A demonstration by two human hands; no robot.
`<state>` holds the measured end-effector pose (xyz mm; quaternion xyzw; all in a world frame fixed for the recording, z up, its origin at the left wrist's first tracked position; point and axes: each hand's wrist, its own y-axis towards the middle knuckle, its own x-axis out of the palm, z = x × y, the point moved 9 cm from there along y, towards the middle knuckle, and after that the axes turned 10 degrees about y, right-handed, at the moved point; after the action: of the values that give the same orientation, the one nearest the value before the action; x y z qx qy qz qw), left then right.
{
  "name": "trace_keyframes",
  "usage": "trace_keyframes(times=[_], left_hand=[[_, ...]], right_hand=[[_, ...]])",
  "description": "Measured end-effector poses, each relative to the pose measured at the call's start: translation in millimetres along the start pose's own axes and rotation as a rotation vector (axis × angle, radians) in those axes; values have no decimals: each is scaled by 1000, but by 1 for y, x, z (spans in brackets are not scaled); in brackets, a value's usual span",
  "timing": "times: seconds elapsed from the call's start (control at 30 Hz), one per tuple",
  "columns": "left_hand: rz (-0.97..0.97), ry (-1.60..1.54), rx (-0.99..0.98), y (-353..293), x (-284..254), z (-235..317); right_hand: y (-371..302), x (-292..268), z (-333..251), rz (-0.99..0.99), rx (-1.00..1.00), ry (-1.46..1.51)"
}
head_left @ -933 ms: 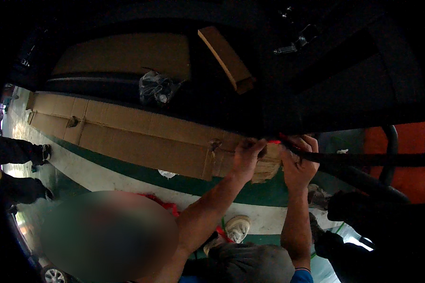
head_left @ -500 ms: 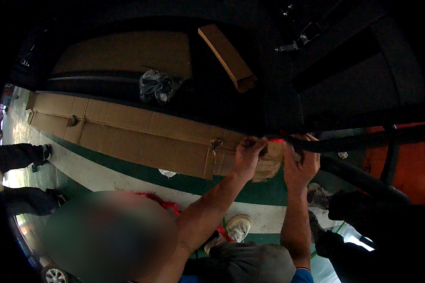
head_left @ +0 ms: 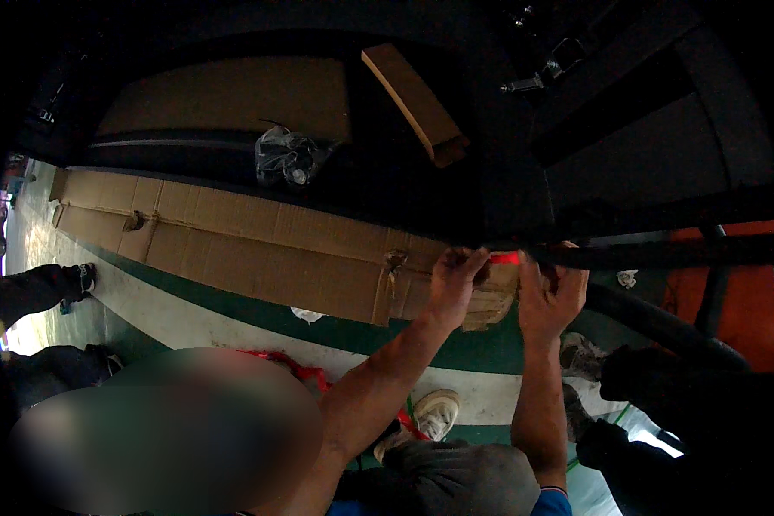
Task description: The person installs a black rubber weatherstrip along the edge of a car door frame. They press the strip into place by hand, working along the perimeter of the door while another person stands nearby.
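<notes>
A short, bright red strip (head_left: 505, 257) stretches between my two hands, at the right end of a long cardboard sheet and just below the black edge of the vehicle opening. My left hand (head_left: 456, 279) pinches the strip's left end, thumb against fingertips, over the cardboard (head_left: 258, 245). Around the other end my right hand (head_left: 554, 297) is curled, its thumb against the red and its other fingers up at a black bar (head_left: 662, 253). Whether the strip runs on behind the fingers is hidden.
In the dark interior lie a narrow cardboard box (head_left: 411, 103) and a clear plastic bag (head_left: 289, 157). A thick black tube (head_left: 662, 325) slants down at the right, before an orange panel (head_left: 731, 297). Other people's legs (head_left: 39, 288) stand at both sides.
More of the red strip shows between my hands now. My right hand has shifted very slightly to the right and its fingers have moved; my left hand has barely moved.
</notes>
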<state>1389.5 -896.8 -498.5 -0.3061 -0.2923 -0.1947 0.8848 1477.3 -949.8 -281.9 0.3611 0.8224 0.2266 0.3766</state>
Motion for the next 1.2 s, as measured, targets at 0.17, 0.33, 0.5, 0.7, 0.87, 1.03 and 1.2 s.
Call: trace_keyframes(times=[0.17,0.33,0.5,0.7,0.87,1.03,1.2], left_hand=[[164,-16,14,-4,2,4],[103,73,-27,-2,3,1],[132,70,-16,1,-7,-5],[128,131,-24,-3,-3,1],[105,123,-2,-6,13,18],[88,137,-16,-1,2,8],[77,147,-60,0,-1,0]], right_hand=[[-4,1,12,33,78,116],[-6,-1,15,52,121,139],[-7,-6,20,59,150,131],[-11,12,57,-197,359,124],[-10,34,76,-481,361,47],[4,44,73,-542,366,51],[14,48,58,-524,59,-110]])
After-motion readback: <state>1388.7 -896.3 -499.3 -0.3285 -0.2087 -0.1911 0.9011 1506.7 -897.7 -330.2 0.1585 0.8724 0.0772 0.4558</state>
